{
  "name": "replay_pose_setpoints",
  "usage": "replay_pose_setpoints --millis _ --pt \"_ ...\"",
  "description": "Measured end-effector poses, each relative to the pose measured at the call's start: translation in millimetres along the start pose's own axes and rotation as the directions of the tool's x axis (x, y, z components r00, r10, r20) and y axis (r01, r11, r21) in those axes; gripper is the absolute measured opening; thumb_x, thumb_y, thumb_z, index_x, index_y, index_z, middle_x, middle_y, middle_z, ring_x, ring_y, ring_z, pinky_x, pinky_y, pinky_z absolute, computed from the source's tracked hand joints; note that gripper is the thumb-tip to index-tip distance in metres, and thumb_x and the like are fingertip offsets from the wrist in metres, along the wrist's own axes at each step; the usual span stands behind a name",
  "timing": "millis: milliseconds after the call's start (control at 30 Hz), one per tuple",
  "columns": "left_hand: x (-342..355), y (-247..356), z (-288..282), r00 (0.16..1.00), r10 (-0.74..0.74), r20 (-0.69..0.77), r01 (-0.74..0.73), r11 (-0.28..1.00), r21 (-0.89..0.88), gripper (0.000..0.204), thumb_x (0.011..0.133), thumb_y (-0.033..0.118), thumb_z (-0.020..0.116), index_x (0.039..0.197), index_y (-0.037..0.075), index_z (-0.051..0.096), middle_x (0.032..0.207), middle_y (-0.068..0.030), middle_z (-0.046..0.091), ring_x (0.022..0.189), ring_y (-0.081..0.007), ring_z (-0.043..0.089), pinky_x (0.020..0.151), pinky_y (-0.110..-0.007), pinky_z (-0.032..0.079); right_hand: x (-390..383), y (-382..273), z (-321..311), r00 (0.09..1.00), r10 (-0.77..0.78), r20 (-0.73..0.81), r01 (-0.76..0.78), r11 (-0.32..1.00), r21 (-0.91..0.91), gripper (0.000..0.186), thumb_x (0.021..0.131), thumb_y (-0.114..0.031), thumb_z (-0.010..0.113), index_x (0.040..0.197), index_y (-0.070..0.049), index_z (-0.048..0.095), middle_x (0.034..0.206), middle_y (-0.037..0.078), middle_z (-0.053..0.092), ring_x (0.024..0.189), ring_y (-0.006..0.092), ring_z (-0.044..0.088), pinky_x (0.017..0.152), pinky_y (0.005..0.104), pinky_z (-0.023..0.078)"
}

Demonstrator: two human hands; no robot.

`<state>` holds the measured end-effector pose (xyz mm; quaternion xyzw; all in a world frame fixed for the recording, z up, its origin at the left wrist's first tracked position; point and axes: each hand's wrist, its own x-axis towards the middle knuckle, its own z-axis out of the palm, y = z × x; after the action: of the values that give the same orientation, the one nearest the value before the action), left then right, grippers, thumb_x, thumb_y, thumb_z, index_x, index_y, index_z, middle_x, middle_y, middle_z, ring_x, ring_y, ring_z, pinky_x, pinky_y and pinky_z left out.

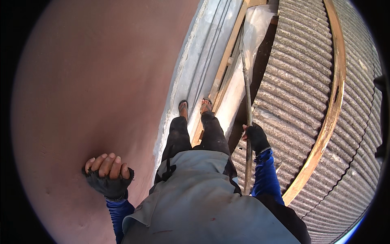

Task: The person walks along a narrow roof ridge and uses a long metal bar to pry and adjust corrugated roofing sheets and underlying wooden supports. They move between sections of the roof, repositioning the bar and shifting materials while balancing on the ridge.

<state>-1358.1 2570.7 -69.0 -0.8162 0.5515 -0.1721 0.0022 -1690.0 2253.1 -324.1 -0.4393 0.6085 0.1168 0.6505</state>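
Observation:
My left hand [107,175], in a black fingerless glove, is at the smooth reddish-brown wall [101,81] with its back toward me. Its fingers are bent a little and hold nothing; whether the palm presses on the wall is hidden. On the other side, my right hand [256,138] wears a matching glove and is closed round a long, thin wooden pole [247,93]. The pole runs from beside my hip up past my feet, slightly bent. Both forearms are in blue sleeves.
My sandalled feet stand on a narrow ledge of grey metal sheeting [207,44] and a timber beam [227,57]. Clear plastic sheet [256,28] lies along a dark gap. To the right are corrugated roof sheets [296,81] with a long wooden batten [336,89] across them.

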Motion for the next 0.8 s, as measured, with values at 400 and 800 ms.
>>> replay_pose_setpoints --millis 400,800 --pt "14 4 9 0.996 0.061 0.069 -0.066 0.994 0.083 0.017 0.086 0.021 0.056 0.102 0.021 0.052 0.099 0.0028 0.059 0.093 -0.0190 0.060 0.092 -0.044 0.042 -47 42 14 0.974 0.159 -0.159 -0.177 0.978 -0.106 0.021 0.082 -0.022 0.068 0.086 -0.003 0.062 0.059 0.004 0.056 0.051 0.0134 0.053 0.050 0.0314 0.041" --pt "14 4 5 0.997 0.000 0.076 -0.001 1.000 0.023 0.023 0.080 0.016 0.059 0.101 0.024 0.056 0.100 0.0042 0.060 0.094 -0.0169 0.062 0.092 -0.043 0.044 -39 15 19 0.990 0.070 -0.119 -0.102 0.950 -0.295 0.029 0.081 -0.030 0.067 0.081 -0.003 0.061 0.059 0.006 0.059 0.052 0.0169 0.058 0.053 0.0330 0.045"
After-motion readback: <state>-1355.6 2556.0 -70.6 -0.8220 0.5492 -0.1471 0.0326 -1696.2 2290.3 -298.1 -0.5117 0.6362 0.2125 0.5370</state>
